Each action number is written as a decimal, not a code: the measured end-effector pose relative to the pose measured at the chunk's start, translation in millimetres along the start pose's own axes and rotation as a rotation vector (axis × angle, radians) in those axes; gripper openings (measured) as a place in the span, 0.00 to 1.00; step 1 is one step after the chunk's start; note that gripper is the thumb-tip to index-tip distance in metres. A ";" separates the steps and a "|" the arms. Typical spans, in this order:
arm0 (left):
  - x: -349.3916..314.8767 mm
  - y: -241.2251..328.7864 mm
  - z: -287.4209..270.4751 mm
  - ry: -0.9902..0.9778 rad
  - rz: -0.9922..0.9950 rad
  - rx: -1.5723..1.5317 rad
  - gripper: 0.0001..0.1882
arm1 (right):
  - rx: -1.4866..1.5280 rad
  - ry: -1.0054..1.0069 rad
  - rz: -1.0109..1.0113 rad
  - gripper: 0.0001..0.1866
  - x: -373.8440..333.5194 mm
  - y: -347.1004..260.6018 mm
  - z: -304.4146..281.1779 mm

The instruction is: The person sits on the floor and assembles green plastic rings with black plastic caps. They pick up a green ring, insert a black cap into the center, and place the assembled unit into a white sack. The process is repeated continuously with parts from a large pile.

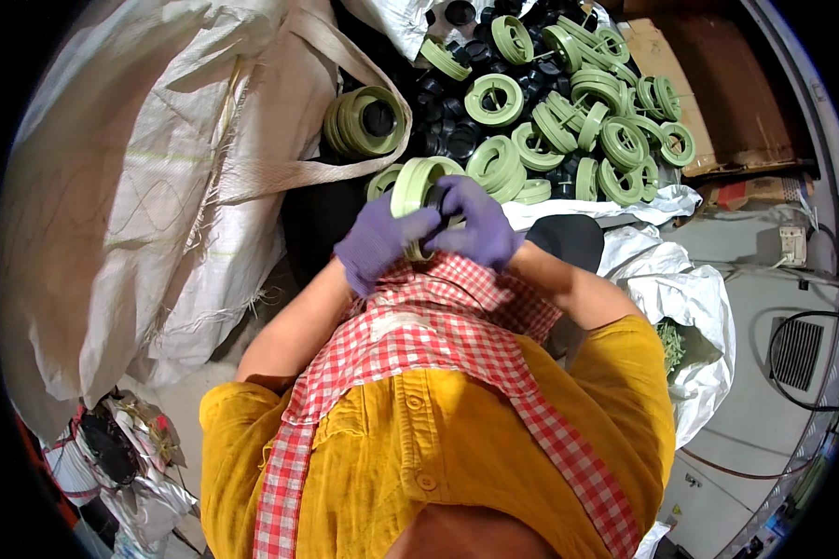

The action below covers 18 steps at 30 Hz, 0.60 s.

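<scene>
White woven plastic makes up the biggest thing here: a bulk sack (140, 186) slumped along the person's left, its cloth strap (345, 56) looping over toward the middle. Next in size is the person's own front, a mustard-yellow shirt (419, 447) with a red-and-white checked cloth (438, 326) draped down it. Ahead of them lies a heap of pale green plastic rings (578, 102) mixed with small black caps (457, 130), spread across a dark surface, and a short stack of green rings (364, 121) stands apart on the left of that heap. A brown cardboard sheet (708, 93) sits beyond the heap on the right, and a crumpled white bag (690, 307) sags beside the person's right elbow.

Both hands wear purple gloves and meet just above the checked cloth. The left hand (378, 244) has its fingers curled round the near edge of a green ring (419, 186), which is held on its side, tilted, at the near rim of the heap. The right hand (475, 224) closes over the same ring from the other side, fingers bent across its centre, so the two hands touch over it.
</scene>
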<state>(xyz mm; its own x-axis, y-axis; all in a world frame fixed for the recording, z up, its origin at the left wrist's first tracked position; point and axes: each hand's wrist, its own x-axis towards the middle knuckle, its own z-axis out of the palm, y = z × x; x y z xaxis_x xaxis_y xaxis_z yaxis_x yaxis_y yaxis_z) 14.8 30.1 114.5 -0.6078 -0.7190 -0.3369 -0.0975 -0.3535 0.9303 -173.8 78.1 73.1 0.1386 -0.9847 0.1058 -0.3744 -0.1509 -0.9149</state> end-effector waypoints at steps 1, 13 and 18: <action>-1.2 -6.4 6.1 0.052 0.035 -0.019 0.20 | 0.101 -0.046 0.301 0.17 8.4 -15.7 -3.5; 6.5 -13.8 -14.0 -0.092 -0.041 -0.052 0.21 | -0.261 -0.234 -0.519 0.35 16.4 5.3 1.1; 0.9 -26.0 4.3 0.075 0.041 -0.105 0.23 | 0.229 -0.291 0.032 0.35 6.4 42.5 8.1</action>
<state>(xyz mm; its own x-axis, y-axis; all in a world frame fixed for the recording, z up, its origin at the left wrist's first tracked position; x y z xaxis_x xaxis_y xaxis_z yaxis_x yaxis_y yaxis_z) 13.4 41.2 90.6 -0.5487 -0.7755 -0.3125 0.0117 -0.3808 0.9246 -181.4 66.2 31.8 0.3979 -0.9174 -0.0091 -0.1723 -0.0650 -0.9829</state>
